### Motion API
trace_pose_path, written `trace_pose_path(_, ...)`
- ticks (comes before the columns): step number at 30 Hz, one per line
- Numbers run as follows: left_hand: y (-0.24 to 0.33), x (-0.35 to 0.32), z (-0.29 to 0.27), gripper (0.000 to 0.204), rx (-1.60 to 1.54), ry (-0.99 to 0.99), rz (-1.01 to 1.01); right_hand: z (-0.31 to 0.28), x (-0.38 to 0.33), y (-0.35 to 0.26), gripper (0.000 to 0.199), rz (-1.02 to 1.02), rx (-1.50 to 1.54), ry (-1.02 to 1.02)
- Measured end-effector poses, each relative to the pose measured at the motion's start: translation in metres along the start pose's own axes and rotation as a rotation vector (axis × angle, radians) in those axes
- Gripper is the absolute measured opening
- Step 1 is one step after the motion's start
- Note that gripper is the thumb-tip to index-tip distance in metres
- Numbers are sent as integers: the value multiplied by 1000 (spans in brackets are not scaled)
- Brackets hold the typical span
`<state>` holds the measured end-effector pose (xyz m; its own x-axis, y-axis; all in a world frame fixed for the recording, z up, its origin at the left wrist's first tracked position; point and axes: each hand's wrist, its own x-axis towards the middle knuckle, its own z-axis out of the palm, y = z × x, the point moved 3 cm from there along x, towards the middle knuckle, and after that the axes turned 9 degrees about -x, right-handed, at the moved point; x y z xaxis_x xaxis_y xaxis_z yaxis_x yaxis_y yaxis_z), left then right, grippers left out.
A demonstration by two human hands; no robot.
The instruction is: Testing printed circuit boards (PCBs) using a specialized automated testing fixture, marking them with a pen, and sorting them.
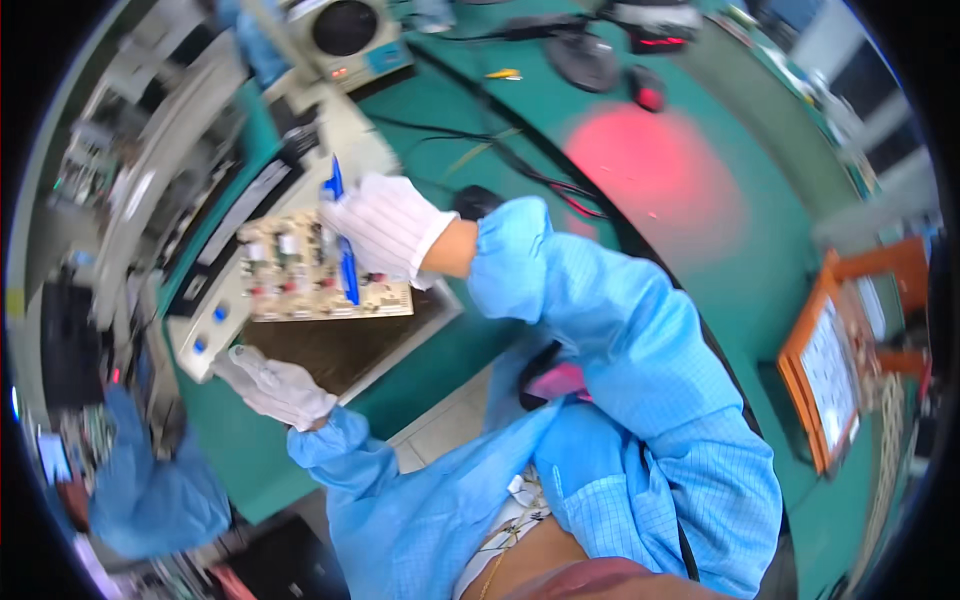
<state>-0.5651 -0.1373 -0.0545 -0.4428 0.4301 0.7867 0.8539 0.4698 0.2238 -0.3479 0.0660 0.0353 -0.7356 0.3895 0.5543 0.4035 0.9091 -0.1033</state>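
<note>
Gripping blue object (349, 272) over circuit board (290, 272) with right hand (385, 225). Holding left hand (275, 386) beside pale frame (228, 334), with finger spread unclear.

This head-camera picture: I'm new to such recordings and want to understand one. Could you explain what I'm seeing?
No robot here: each grip is a person's own hand in a white glove. The camera sits on that person's head, looking down through a wide lens that bends straight edges. On the green tabletop is a beige frame, with a circuit board over its dark middle. The right grip is above the board and seems to hold a slim blue object, though blur hides exactly how. The left grip is at the frame's near corner, with nothing visibly held.
</note>
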Motion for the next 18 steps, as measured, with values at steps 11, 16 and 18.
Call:
trace_pose_path(11, 420, -9, 9, 62, -2690, -954, -805, -317, -218, 67, 39, 230, -414, 214)
trace_pose_path(16, 453, -61, 70, 54, -2310, -1147, -806, -460, -377, 43, 33, 829, -707, 807)
trace_pose_path(18, 460, -69, 78, 51, -2115, -1139, -673, -449, -407, 50, 34, 901, -694, 608)
